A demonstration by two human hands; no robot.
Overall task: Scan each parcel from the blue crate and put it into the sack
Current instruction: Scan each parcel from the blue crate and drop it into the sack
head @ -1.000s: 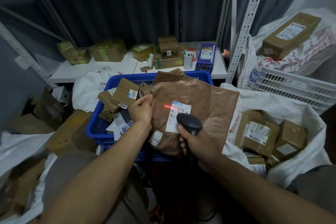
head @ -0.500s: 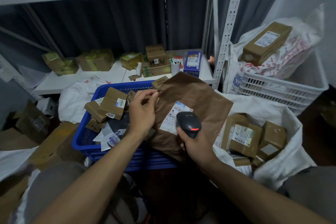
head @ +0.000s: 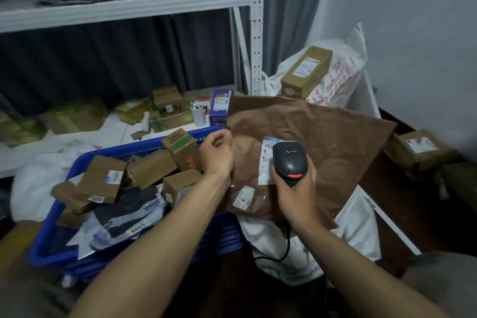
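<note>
Head view: the brown paper parcel (head: 322,142) hangs in the middle right of the frame, above the white sack (head: 358,224) and just right of the blue crate (head: 222,237); the left hand (head: 216,155) pinches its left edge with curled fingers, while the right hand (head: 296,188) has its fingers wrapped tight round the scanner (head: 289,160), held in front of the parcel's white label (head: 265,162).

The parcel is wide and limp and is held at one edge only, so it may fold or slip from the pinch and land on the sack's rim or on the floor; the scanner head covers part of the label and no beam shows on it, so a read cannot be assumed; the scanner's cable (head: 287,245) loops over the sack and could snag.

The label's print is too small to read; a smaller sticker (head: 244,197) below it bears what looks like a 4; a grey bag (head: 124,217) in the crate reads 4009.
</note>
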